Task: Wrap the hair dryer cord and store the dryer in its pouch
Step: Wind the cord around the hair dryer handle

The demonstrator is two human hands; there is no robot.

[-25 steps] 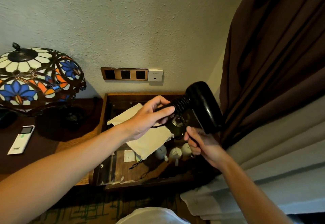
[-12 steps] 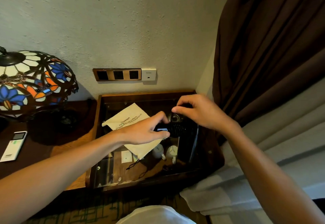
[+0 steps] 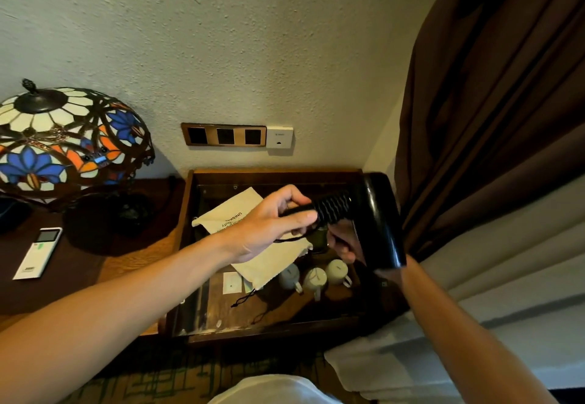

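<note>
A black hair dryer is held above the glass-topped wooden case, its barrel on the right. Its black cord is coiled in tight turns around the handle. My left hand grips the end of the handle, fingers closed on it. My right hand is below the coils, partly hidden behind the dryer, pinching a loose length of cord that loops down under the left hand. The beige cloth pouch with printed text lies flat on the glass under my hands, its black drawstring trailing forward.
Three white mugs sit under the glass near the pouch. A stained-glass lamp and a white remote stand on the dark table at left. Brown curtain hangs at right, white bedding below it. Wall sockets are above the case.
The dryer barrel swung from low in front of the case back up to the right. My right hand passed from above the handle to below it, carrying the cord around.
</note>
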